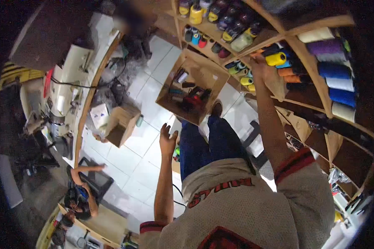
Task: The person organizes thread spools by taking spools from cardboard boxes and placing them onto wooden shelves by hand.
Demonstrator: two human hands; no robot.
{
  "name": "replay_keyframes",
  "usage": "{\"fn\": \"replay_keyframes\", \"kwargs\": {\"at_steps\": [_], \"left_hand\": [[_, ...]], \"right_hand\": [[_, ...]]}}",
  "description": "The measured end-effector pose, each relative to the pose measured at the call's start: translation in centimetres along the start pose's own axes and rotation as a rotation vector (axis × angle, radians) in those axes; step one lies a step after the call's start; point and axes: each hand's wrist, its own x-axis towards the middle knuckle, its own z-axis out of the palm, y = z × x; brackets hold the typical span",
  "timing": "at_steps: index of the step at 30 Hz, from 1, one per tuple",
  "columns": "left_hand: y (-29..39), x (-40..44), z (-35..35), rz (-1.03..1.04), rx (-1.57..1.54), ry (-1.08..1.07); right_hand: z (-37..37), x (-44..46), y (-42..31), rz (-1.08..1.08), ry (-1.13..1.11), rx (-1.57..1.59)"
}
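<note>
My left hand (168, 140) hangs in the air below the wooden box (172, 79), its fingers apart and nothing in them. Inside that box lie several dark thread spools (188, 84) and a red one (192, 102). My right arm stretches up to the wooden shelf (287, 46), where my right hand (258, 65) reaches in among thread spools. Closest to it on the right is a yellow spool (275, 59), with a blue spool (283, 64) beside it. Smaller yellow-green spools (246, 80) sit in the compartment to its left. My right fingertips are too small and shadowed to make out.
More spools (338, 85) fill the shelf's right side, and cones (196, 14) stand on its upper part. On the left are a sewing machine (68, 83), a cardboard box (119, 124) and plastic bags (108, 97). A person (84, 193) sits at lower left.
</note>
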Motion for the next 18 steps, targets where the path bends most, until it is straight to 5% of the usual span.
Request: {"fn": "replay_keyframes", "kwargs": {"at_steps": [1, 3, 5, 6, 10, 11, 13, 16, 18], "left_hand": [[-2.3, 1.3, 0.4, 0.014, -0.163, -0.007], [0.5, 3.6, 0.4, -0.027, -0.007, -0.111], [-3.1, 8.0, 1.7, -0.062, 0.023, -0.183], [-6.9, 11.5, 2.8, -0.071, 0.054, -0.217], [-14.3, 23.1, 8.3, 0.101, 0.367, -0.118], [-16.4, 25.5, 9.3, 0.315, 0.723, -0.146], [-22.0, 31.4, 12.0, 0.323, 1.092, -0.206], [-27.8, 39.2, 14.7, -0.298, 0.739, -0.097], [-32.2, 42.6, 15.8, -0.403, 0.601, 0.060]], "right_hand": [[0.3, -1.0, -0.2, 0.011, -0.050, 0.060], [3.3, -5.7, -1.1, -0.347, 0.044, -0.273], [8.2, -9.8, 0.9, 0.294, -0.373, 0.457], [11.7, -11.6, 4.7, 0.283, -0.501, 0.452], [26.0, -16.0, 14.9, 0.248, -0.694, 0.031], [29.9, -17.0, 17.0, 0.225, -0.703, -0.107], [36.7, -17.2, 20.9, 0.122, -0.730, -0.352], [43.7, -16.2, 25.2, -0.076, -0.772, -0.673], [47.1, -15.8, 27.2, -0.080, -0.797, -0.735]]}}
